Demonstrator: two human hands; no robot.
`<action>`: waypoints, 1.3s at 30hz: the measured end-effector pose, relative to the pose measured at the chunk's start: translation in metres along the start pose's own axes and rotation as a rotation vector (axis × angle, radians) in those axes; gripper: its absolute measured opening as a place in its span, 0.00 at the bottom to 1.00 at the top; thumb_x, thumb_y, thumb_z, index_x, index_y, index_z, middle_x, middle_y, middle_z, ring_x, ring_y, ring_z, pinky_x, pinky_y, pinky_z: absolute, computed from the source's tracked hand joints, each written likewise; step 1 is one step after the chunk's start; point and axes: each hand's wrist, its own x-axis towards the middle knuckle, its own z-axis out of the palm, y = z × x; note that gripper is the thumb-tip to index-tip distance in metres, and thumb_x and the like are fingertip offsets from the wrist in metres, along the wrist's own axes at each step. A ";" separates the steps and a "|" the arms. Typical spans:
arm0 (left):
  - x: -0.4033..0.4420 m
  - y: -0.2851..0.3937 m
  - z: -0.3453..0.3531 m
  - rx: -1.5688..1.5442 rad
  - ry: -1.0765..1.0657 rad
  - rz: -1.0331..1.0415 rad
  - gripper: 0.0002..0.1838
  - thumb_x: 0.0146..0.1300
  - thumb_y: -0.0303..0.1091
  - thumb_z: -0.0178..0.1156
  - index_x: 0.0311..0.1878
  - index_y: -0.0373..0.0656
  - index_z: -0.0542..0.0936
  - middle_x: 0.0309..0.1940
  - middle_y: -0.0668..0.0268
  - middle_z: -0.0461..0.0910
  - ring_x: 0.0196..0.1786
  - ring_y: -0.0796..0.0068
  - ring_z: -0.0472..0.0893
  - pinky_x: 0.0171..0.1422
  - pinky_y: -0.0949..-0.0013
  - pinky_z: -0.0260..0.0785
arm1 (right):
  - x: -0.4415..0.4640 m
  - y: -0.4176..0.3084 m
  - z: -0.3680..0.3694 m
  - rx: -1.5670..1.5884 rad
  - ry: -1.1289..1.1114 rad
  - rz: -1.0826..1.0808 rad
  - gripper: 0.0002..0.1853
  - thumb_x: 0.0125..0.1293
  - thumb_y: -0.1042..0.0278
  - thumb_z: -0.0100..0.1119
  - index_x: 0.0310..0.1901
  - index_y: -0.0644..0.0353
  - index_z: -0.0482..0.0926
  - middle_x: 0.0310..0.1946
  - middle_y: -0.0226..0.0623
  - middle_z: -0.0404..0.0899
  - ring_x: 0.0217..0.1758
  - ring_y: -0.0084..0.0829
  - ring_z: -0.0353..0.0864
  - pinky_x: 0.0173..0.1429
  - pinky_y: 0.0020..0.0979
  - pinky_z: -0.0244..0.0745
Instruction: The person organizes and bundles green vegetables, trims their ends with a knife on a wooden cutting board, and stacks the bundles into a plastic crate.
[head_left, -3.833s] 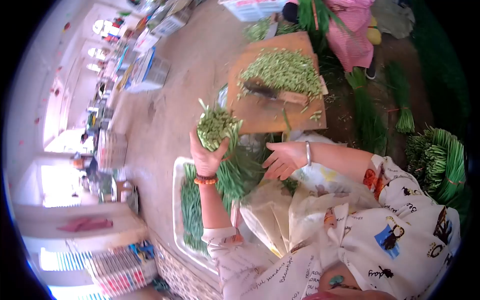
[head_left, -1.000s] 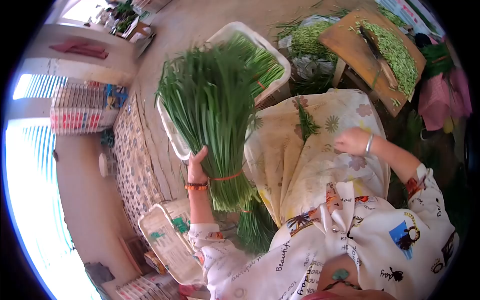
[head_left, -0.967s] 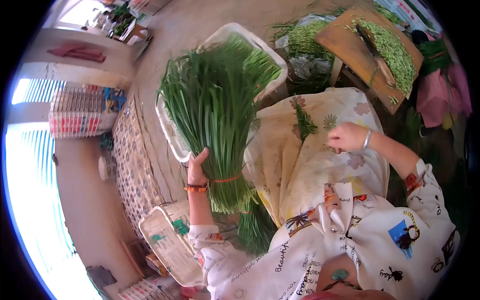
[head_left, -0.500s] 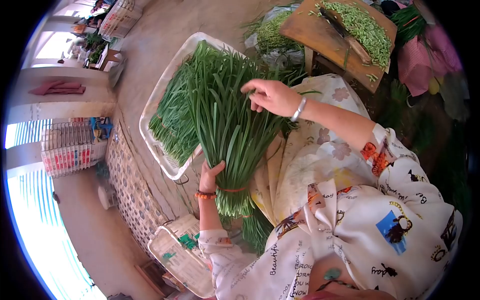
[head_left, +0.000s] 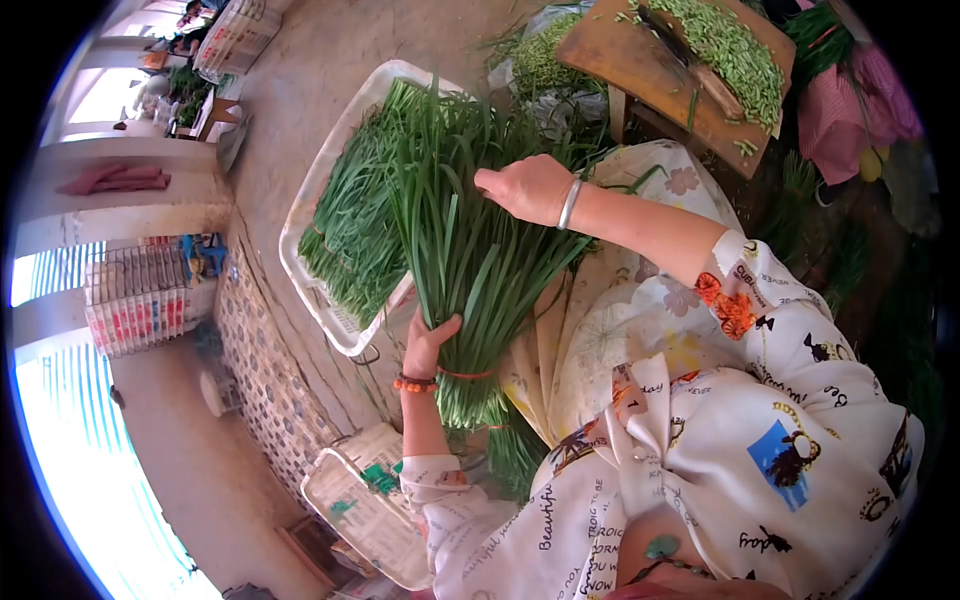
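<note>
My left hand (head_left: 430,345) is wrapped round the lower part of a big bunch of garlic chives (head_left: 470,290), just above its red tie. The leaves fan out upward, and the pale cut stems point toward my body. Over the right side of the leaves is my right hand (head_left: 530,190), closed with its fingers curled under; what they hold, if anything, is hidden. Behind the bunch, a white plastic basket (head_left: 299,215) holds more tied chives (head_left: 350,210). Another bunch of chives (head_left: 515,460) hangs below the one in my left hand.
A wooden board (head_left: 610,50) at upper right carries chopped green pieces (head_left: 735,60) and a knife (head_left: 690,60). A second white basket (head_left: 330,490) stands at lower left. Stacked crates (head_left: 150,295) are by the wall. A floral apron (head_left: 620,300) covers my lap.
My right hand has gone from loosely spread fingers to closed, shifting slightly up and left. Some leaves of the bunch have moved apart. My left hand keeps its hold.
</note>
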 end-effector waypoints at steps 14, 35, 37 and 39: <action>-0.007 -0.009 0.013 0.007 0.081 0.085 0.23 0.48 0.31 0.59 0.49 0.33 0.68 0.41 0.61 0.74 0.42 0.71 0.74 0.49 0.71 0.64 | -0.100 0.022 -0.025 1.067 -1.194 0.538 0.21 0.61 0.66 0.42 0.55 0.59 0.55 0.41 0.46 0.75 0.41 0.32 0.78 0.38 0.27 0.75; 0.017 -0.044 0.042 0.093 -0.418 -0.061 0.39 0.44 0.44 0.64 0.57 0.36 0.60 0.50 0.63 0.68 0.51 0.70 0.69 0.57 0.67 0.58 | -0.195 0.023 -0.018 1.513 -0.404 0.834 0.15 0.58 0.64 0.50 0.46 0.61 0.70 0.36 0.38 0.77 0.41 0.30 0.75 0.45 0.31 0.69; 0.012 -0.039 0.053 -0.112 -0.228 -0.133 0.36 0.44 0.39 0.63 0.57 0.36 0.60 0.50 0.64 0.68 0.50 0.70 0.69 0.56 0.68 0.60 | -0.190 0.025 -0.017 1.464 -0.431 0.795 0.15 0.57 0.65 0.50 0.46 0.61 0.70 0.36 0.38 0.77 0.41 0.30 0.75 0.46 0.31 0.69; 0.010 -0.043 0.045 -0.105 -0.162 -0.104 0.34 0.45 0.35 0.60 0.56 0.37 0.61 0.48 0.64 0.69 0.49 0.70 0.70 0.54 0.67 0.62 | -0.181 0.029 -0.015 1.411 -0.463 0.745 0.15 0.57 0.65 0.50 0.46 0.61 0.70 0.36 0.38 0.77 0.41 0.30 0.75 0.46 0.31 0.69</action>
